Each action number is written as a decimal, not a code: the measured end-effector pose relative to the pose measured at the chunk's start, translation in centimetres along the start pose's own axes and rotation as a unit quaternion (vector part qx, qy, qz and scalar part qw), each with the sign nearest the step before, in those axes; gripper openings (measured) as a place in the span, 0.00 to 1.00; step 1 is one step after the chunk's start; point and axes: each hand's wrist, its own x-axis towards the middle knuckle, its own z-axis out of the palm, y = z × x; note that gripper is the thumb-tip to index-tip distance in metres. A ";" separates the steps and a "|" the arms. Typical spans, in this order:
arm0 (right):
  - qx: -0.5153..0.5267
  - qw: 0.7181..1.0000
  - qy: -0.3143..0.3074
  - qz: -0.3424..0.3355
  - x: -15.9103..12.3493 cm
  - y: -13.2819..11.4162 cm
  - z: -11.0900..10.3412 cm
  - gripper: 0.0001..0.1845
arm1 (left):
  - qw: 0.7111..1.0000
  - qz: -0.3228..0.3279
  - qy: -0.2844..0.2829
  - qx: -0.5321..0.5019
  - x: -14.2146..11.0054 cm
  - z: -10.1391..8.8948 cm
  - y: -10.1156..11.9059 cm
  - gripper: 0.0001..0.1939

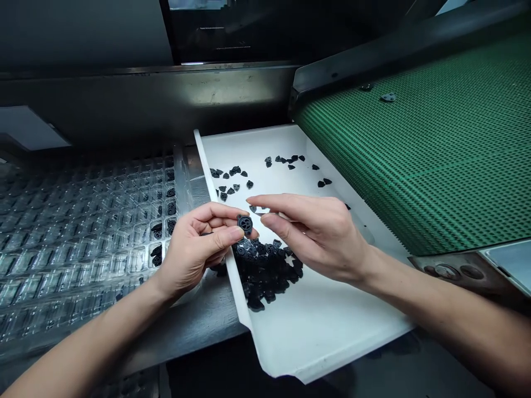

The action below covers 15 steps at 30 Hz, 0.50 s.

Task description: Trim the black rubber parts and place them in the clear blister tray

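Between the thumb and fingers of my left hand (199,237) is a small black plastic part (244,223), with a round spoked face turned up towards me. My left hand is over the left rim of a white tray (323,326). Close by on the right, my right hand (315,232) has its thumb and fingertips apart, with nothing seen between them. Below both hands lies a heap of similar black parts (269,276) in the tray. More of them are scattered towards the tray's far end.
Left of the tray lie clear plastic blister trays (83,237), with black parts in several pockets near their right edge. A green conveyor belt (435,155) runs along the right, carrying a few parts. A metal wall (232,91) stands behind.
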 end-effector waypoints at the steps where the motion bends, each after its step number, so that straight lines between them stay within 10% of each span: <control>1: 0.014 1.000 -0.002 0.012 0.0 -0.1 0.0 0.14 | 1.000 0.002 -0.001 0.009 0.0 -0.1 -0.1 0.11; 15: 0.004 1.000 0.004 0.029 -0.6 0.2 0.1 0.15 | 0.998 0.022 -0.049 0.031 0.5 -0.2 -0.5 0.16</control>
